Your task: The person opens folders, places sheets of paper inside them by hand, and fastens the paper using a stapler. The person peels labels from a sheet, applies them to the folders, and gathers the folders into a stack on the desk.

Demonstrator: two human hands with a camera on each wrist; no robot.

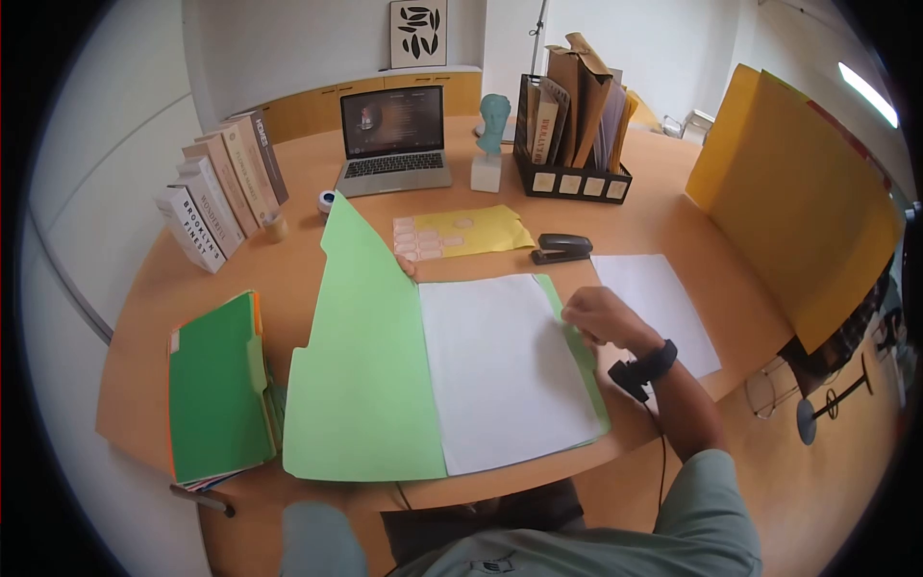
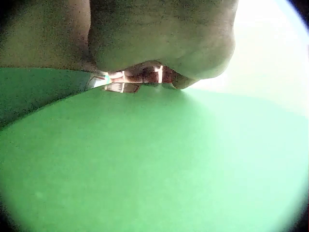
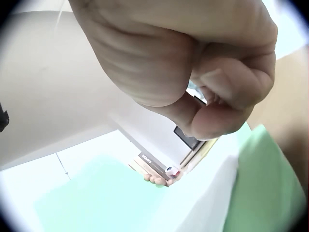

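A light green file folder point(image 1: 370, 385) lies spread at the table's front edge, its left flap raised at a slant. White paper sheets point(image 1: 510, 370) rest on its right side. My left hand point(image 2: 164, 38) is mostly behind the raised flap in the head view. Its fingers grip the flap's upper edge, and the fingertips show over it in the right wrist view. My right hand point(image 1: 611, 317), with a black strap point(image 1: 649, 365) at the wrist, hovers by the right edge of the sheets. Its fingers are curled in, with nothing visible between them.
A black stapler point(image 1: 562, 248) and a yellow envelope point(image 1: 461, 233) lie beyond the folder. Another white sheet point(image 1: 663, 298) is to the right. Dark green folders point(image 1: 221, 394) stack at left. Books point(image 1: 226, 188), a laptop point(image 1: 394, 135), a bust point(image 1: 492, 125) and a file organizer point(image 1: 577, 183) stand behind.
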